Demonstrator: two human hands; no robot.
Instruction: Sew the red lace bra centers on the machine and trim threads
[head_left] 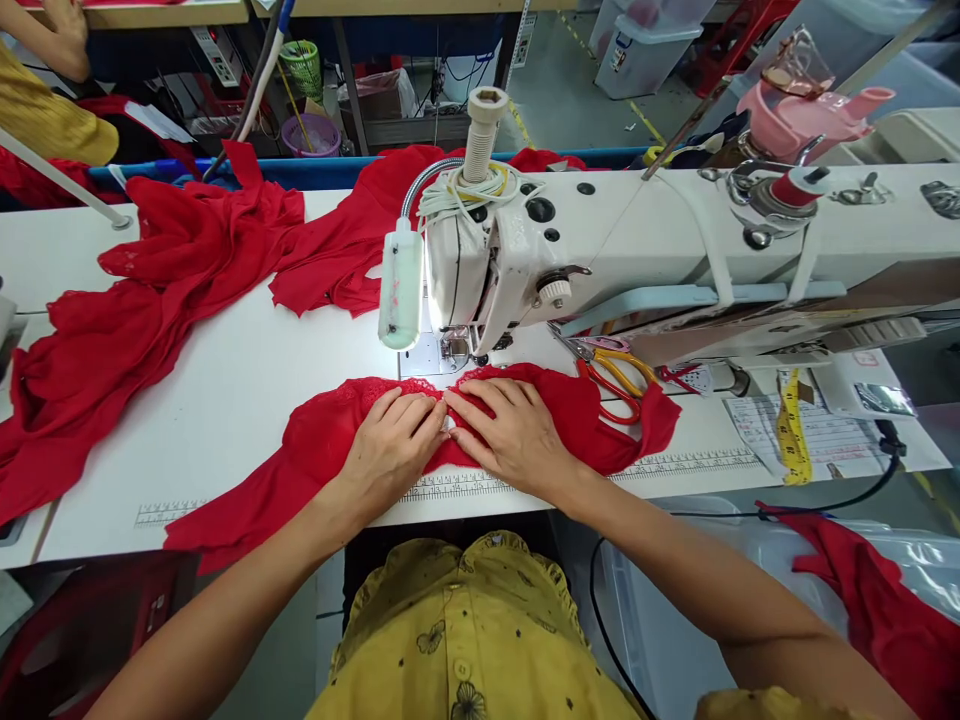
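A red lace-edged garment piece (322, 420) with a cup-like shape lies along the front of the white sewing table. My left hand (394, 440) rests on it with fingers stretched over the cloth; the thumb is mostly hidden. My right hand (514, 430) lies flat on the same garment, fingers spread. The fingertips of both hands nearly meet at the middle, where a small white patch shows between them. Just beyond is the presser foot (454, 347) of the sewing machine (600, 225), apart from the fingers.
More red fabric (172, 270) is heaped on the left. Orange-handled scissors (611, 385) lie beneath the machine arm. A yellow tape measure (792, 430) crosses a paper form (750, 425) at right. A lamp (401, 285) hangs beside the needle head. Another person's arm (52, 40) shows at upper left.
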